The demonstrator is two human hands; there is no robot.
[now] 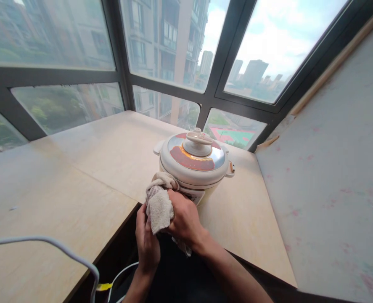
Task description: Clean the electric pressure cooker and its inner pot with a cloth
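A white rice cooker [189, 179] with a shiny lid, brownish-red patches and a pale knob stands on the wooden surface before me. Bunched at its front left side is a beige cloth [160, 206], touching the body just below the lid rim. My right hand [184, 216] is closed around the cloth, its fingertips hidden by the folds, close to the cooker's front label. My left hand [147, 237] grips the cloth from the left with its fingers up along it. A loose end of the cloth hangs below my right hand.
The light wooden surface [104, 158] has a dark front edge and meets framed windows [167, 40] behind. A patterned wall [328, 168] bounds the right. At lower left a white cable [44, 239] arches over the surface, near a yellow tag [104, 287].
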